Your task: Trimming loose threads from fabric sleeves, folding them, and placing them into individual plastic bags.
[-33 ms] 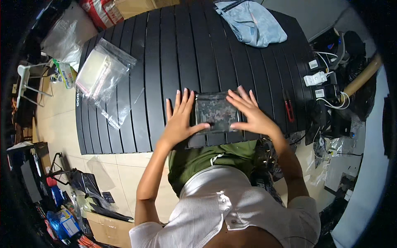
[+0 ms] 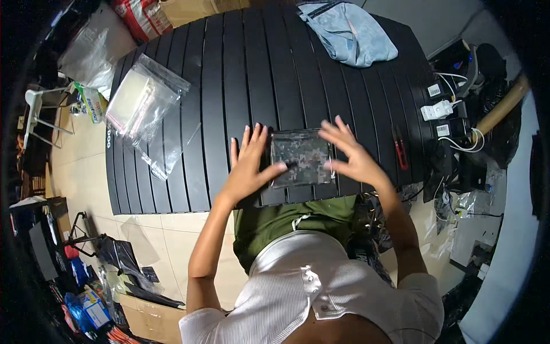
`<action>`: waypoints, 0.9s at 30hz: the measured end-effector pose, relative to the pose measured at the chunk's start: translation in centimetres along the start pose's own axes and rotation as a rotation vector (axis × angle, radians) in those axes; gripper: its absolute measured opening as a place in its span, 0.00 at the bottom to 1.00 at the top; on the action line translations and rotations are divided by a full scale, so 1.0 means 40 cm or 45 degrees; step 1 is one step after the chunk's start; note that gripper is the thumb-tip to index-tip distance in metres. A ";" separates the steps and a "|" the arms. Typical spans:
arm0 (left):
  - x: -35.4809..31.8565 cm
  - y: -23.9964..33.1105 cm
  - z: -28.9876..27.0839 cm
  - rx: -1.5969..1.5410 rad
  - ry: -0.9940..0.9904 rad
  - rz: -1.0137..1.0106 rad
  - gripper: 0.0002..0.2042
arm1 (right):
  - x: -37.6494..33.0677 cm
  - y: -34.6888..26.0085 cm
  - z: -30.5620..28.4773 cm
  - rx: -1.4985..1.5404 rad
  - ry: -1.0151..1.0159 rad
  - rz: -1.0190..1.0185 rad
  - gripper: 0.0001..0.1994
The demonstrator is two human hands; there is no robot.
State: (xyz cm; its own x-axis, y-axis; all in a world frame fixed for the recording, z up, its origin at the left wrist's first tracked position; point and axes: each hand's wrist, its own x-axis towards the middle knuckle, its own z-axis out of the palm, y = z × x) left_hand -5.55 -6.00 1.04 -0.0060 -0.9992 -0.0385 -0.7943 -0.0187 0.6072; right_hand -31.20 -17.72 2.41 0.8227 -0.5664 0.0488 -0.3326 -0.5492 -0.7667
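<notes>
A square camouflage-patterned packet (image 2: 303, 150), glossy as if wrapped in clear plastic, lies flat on the black slatted counter (image 2: 229, 86) between the two grips. The left grip (image 2: 252, 163) is wide open, palm down, closed around nothing; its fingers spread just beside the packet and its thumb reaches over the near left part. The right grip (image 2: 354, 160) is open too, fingers fanned over the right edge; I can't tell whether they press or float above. To its right lies a red-handled tool (image 2: 402, 155). Ahead of it, at the far edge, sits a crumpled light blue cloth (image 2: 358, 37). Clear plastic bags (image 2: 163, 117) lie left of the left grip.
</notes>
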 end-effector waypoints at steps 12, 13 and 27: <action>0.080 -0.001 -0.061 -1.033 0.155 -0.116 0.10 | 0.060 -0.023 -0.049 0.477 0.238 0.201 0.10; 0.075 0.019 -0.081 -1.032 0.144 -0.119 0.10 | 0.052 -0.057 -0.069 0.467 0.290 0.169 0.09; -0.029 0.083 -0.085 -0.995 0.423 -0.335 0.14 | -0.124 -0.081 -0.090 0.040 0.589 0.358 0.09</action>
State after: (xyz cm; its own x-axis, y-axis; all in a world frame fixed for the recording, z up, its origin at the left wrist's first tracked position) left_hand -6.12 -5.03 5.80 0.3914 -0.9153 -0.0949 -0.1027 -0.1459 0.9840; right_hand -35.86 -15.33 6.95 0.4130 -0.9041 0.1101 -0.4907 -0.3227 -0.8093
